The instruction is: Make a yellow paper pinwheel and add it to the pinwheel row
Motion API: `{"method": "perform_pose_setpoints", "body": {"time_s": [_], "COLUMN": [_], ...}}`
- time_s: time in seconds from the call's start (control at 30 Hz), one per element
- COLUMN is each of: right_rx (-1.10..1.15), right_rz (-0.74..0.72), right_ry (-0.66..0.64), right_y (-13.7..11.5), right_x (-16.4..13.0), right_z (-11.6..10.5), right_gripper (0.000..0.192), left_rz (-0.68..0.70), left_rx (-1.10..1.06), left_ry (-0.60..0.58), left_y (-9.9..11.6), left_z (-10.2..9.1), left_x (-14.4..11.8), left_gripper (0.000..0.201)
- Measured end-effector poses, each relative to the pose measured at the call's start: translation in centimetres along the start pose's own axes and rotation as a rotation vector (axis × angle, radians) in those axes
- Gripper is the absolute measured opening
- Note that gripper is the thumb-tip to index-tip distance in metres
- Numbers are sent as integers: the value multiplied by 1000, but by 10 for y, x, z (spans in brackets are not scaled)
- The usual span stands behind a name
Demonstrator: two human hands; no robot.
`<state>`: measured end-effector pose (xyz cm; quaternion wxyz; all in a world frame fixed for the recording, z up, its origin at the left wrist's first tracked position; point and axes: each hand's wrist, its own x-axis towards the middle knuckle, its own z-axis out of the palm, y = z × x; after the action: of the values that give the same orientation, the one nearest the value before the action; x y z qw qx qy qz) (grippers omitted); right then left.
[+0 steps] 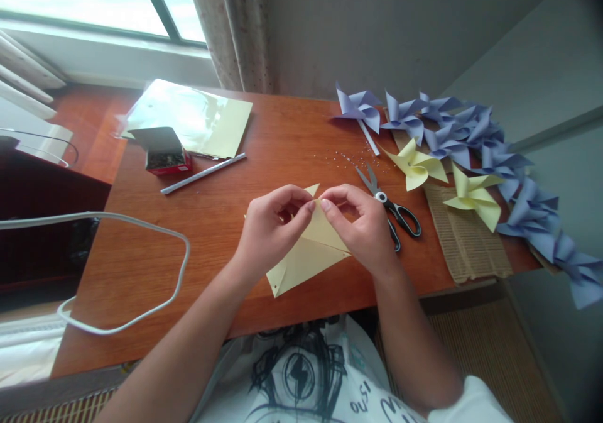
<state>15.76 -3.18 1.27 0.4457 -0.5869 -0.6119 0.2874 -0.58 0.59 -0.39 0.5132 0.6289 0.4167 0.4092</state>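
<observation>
A pale yellow paper square [308,261], cut from its corners with small holes near some points, lies at the front of the wooden table. Over its far part, my left hand [277,225] pinches the paper between thumb and forefinger. My right hand [360,222] pinches the same paper just beside it, and the two thumbs nearly touch. Fingers cover the spot where they grip. Close to my right hand, black-handled scissors [389,203] lie with their blades a little apart.
Purple pinwheels [445,137] and two yellow pinwheels [473,195] line the right side, partly on corrugated cardboard [464,250]. At the back left are a small open box [167,162], a rolled paper stick [203,173] and yellow sheets [226,127]. A white cable [187,259] loops across the left.
</observation>
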Motion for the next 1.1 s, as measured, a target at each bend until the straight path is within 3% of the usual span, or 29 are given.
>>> {"method": "perform_pose_setpoints", "body": {"time_s": [0.27, 0.53, 0.83, 1.1], "right_rx": [-68, -126, -415, -481], "right_rz": [-59, -95, -346, -402], "right_ry": [11, 33, 88, 96], "right_y": [0, -3, -2, -1], "right_x": [-1, -2, -7, -7], "right_z": [1, 2, 8, 7], "right_gripper": [7, 8, 11, 12], "left_rz": [-66, -23, -23, 63], "left_rx": [-117, -45, -38, 109], "left_ry": [-8, 28, 52, 82], "left_y": [-1, 0, 3, 3], "left_z": [1, 2, 2, 0], "left_x": [1, 1, 1, -2], "left_gripper": [17, 16, 12, 10]}}
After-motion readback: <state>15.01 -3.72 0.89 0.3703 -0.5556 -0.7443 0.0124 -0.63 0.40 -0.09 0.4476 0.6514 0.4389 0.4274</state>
